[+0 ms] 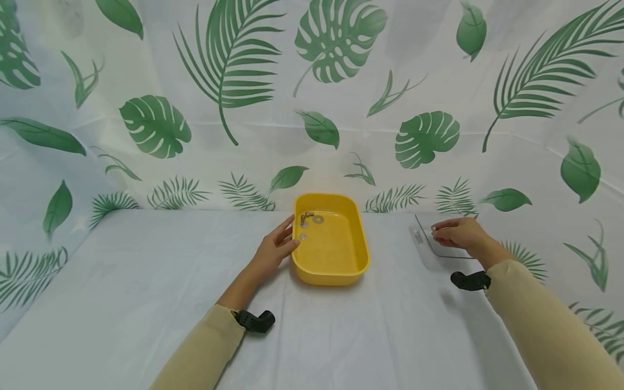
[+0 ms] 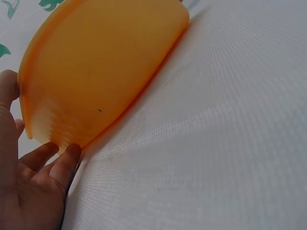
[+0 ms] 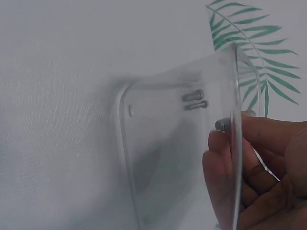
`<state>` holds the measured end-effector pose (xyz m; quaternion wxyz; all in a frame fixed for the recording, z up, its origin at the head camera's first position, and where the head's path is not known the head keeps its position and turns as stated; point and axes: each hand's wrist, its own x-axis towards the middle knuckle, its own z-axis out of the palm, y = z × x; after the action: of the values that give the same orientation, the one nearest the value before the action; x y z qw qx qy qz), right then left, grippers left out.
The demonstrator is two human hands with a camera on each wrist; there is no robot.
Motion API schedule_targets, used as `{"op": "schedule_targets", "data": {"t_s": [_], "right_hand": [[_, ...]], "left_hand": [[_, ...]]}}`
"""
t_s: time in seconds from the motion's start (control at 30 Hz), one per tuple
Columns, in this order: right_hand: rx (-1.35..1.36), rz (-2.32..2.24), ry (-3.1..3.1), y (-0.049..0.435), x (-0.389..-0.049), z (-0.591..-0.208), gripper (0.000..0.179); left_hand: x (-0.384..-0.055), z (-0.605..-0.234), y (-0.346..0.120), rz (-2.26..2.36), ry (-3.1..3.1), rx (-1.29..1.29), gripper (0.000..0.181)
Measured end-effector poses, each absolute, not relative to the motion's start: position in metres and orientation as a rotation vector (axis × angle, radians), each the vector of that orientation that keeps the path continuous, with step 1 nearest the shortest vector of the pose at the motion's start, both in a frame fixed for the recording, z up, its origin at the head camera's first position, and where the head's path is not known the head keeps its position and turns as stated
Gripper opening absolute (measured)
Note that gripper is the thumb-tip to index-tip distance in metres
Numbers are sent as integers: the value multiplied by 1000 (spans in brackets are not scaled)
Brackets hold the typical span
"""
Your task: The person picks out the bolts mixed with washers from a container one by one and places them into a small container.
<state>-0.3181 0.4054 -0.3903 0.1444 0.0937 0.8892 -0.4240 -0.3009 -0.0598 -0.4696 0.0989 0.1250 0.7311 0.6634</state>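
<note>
A yellow plastic tray [image 1: 331, 254] stands in the middle of the table with small metal bolts [image 1: 306, 218], a large washer [image 1: 318, 219] and smaller washers [image 1: 303, 236] inside. My left hand [image 1: 274, 250] holds its left side, thumb at the rim and fingertips against the outer wall [image 2: 91, 81]. To the right, my right hand [image 1: 458, 234] is over a clear plastic box [image 1: 429, 254]. Between thumb and fingertips it pinches a small metal bolt [image 3: 221, 125], seen through the box wall. Bolts [image 3: 195, 104] lie inside the clear box.
White cloth [image 1: 146, 281] covers the table. Behind it hangs a white curtain [image 1: 273, 141] with green leaf prints, close to the far sides of the tray and box. A black wrist camera [image 1: 255, 321] is strapped at each sleeve.
</note>
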Motion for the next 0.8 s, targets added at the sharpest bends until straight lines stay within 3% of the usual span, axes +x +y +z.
{"op": "schedule_targets", "data": {"t_s": [0.8], "right_hand": [[417, -1008, 2583, 393, -333, -413, 41]], "left_hand": [[-300, -468, -59, 1958, 2185, 350, 67]]}}
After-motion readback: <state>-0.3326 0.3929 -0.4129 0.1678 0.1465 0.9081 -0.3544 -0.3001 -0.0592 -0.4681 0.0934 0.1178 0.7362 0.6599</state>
